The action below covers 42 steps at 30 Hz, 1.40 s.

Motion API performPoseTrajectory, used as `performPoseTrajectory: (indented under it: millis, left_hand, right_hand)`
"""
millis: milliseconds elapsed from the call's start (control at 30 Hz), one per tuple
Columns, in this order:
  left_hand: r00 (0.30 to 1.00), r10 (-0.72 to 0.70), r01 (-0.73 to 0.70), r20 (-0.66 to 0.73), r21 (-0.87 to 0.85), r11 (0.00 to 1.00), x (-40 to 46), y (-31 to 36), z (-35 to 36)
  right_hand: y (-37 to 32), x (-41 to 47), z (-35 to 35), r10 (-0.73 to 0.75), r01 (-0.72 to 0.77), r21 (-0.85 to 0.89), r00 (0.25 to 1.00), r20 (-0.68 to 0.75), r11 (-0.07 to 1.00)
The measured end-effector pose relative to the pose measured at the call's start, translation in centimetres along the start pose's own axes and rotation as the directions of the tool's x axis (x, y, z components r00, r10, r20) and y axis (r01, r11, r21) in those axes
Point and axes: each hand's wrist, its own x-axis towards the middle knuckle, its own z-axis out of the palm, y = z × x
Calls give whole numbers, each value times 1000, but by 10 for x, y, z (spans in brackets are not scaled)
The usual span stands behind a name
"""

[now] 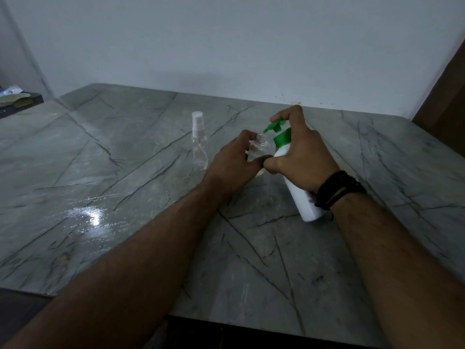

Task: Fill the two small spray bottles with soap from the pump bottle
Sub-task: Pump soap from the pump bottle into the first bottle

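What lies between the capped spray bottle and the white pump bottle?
In the head view, the uncapped spray bottle held by the left hand lies between the capped spray bottle and the pump bottle.

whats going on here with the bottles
A person is filling a small clear spray bottle with soap. The left hand holds that bottle upright on the marble table; its top is off and its neck open. The right hand grips a white pump bottle tilted toward it, one finger on the green pump head, whose spout sits just over the open neck. A second spray bottle stands to the left, untouched, with its white sprayer on.
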Motion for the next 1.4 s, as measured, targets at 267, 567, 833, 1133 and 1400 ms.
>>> performPoseTrajectory:
  millis: [267, 567, 833, 1133, 1400]
  left_hand:
    - [1000, 3, -3, 4, 3, 1000, 1, 0, 0]
    - [1000, 17, -17, 3, 1, 1000, 1, -1, 1]
    - [1000, 20, -20, -9, -18, 1000, 1, -2, 1]
    - [1000, 13, -14, -9, -29, 999, 1, -3, 1]
    - [1000, 17, -17, 0, 4, 1000, 2, -3, 1]
  right_hand:
    - [1, -1, 2, -15, 15, -27, 1000, -1, 1000]
    - [2, 0, 1, -3, 3, -15, 1000, -2, 1000]
    - [0, 0, 1, 8, -8, -8, 1000, 9, 1000]
    - [1, -1, 2, -1, 1, -1, 1000, 7, 1000]
    - [1, 1, 2, 6, -6, -5, 1000, 16, 1000]
